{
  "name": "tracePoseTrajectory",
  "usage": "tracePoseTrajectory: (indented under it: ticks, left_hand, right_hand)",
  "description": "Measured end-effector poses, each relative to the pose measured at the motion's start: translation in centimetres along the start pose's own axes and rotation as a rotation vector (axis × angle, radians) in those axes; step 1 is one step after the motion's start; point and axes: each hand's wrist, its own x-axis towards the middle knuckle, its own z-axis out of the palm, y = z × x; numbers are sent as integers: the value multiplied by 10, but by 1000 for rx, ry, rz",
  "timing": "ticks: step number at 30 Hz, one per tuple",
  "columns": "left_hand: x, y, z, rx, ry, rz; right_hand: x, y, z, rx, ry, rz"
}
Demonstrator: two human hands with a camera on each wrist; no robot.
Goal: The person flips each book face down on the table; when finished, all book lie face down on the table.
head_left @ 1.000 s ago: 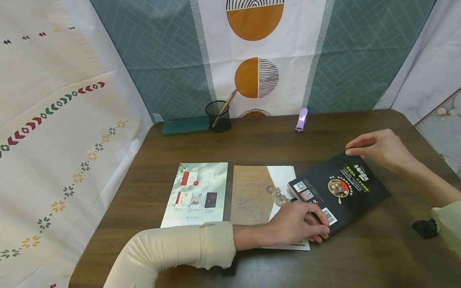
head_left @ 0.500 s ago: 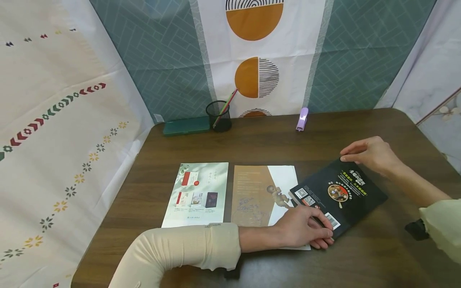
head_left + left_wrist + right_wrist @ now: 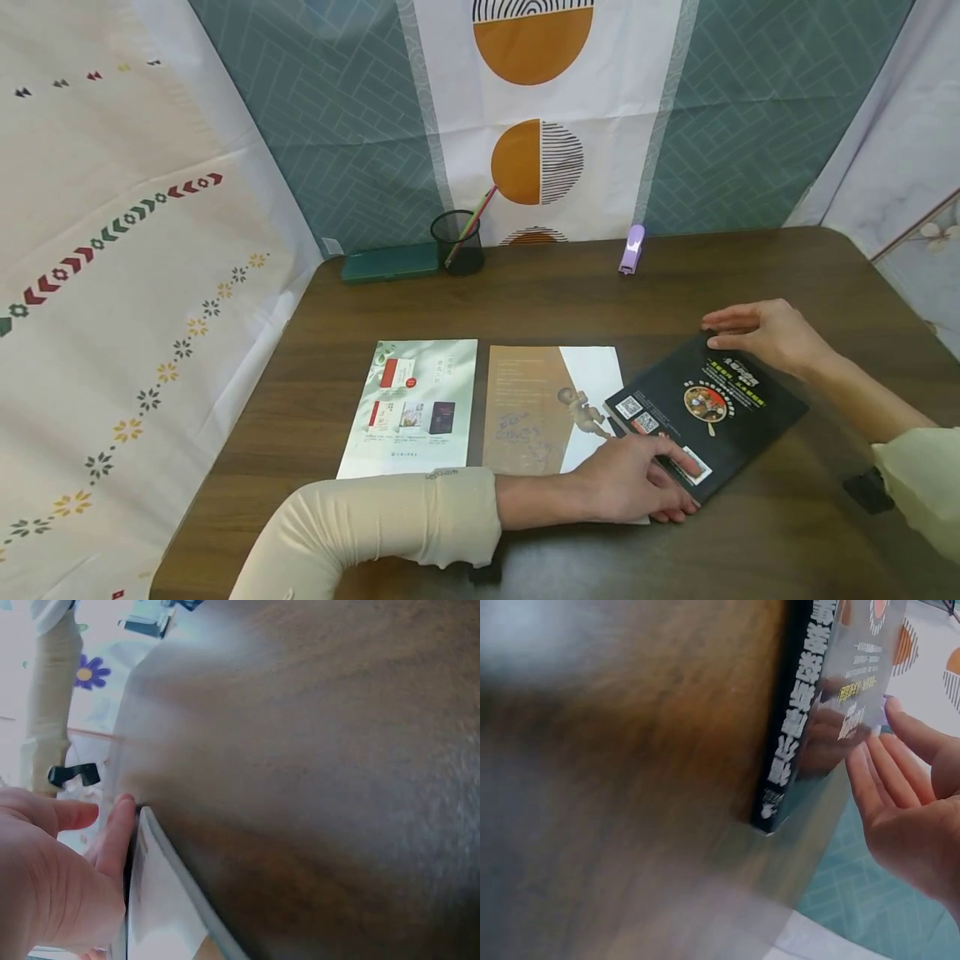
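A black book (image 3: 738, 433) with barcodes and a round food picture lies slanted on the right side of the table, overlapping the edge of a brown-and-white book (image 3: 525, 400). My left hand (image 3: 633, 482) rests at its near left corner, a straight finger over the barcode. At the far corner is my right hand (image 3: 768, 335), thumb and fingers apart. The right wrist view shows the black book's spine (image 3: 795, 712) with white lettering, and straight fingers (image 3: 866, 784) at its edge. Left of the brown one lies a pale green book (image 3: 420, 400).
Along the back of the table (image 3: 555, 300) stand a green case (image 3: 390, 263), a black mesh pen cup (image 3: 467, 254) with pencils, and a purple stapler-like item (image 3: 632, 250). Patterned cloth (image 3: 352, 125) hangs behind the table and at its sides.
The black book has come down and slightly nearer the person. My right hand has moved left and nearer with it, its finger pinch loosening. A left finger has straightened across the barcode.
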Motion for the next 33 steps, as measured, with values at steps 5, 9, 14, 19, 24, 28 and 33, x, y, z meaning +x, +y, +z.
tracePoseTrajectory:
  ticks: [5, 9, 14, 19, 24, 28, 33]
  left_hand:
    - [-1, 5, -11, 45, -42, -4]
    - [2, 7, -28, 99, -45, 77]
    - [8, 6, -54, 287, 30, 239]
    - [17, 1, -77, 457, 132, 281]
    - [24, -7, -90, 516, 145, 242]
    - [28, -13, -96, 547, 136, 226]
    - [31, -18, -99, 584, 119, 253]
  right_hand:
    - [-9, 6, 3, 102, 3, -64]
    - [-22, 13, 3, 147, -26, -112]
    - [-39, 26, 4, 130, -45, -190]
    - [-55, 37, 7, 131, -56, -221]
    - [-68, 42, 9, 130, -45, -271]
    - [-75, 42, 9, 103, -55, -265]
    - [-80, 40, 11, 47, -83, -230]
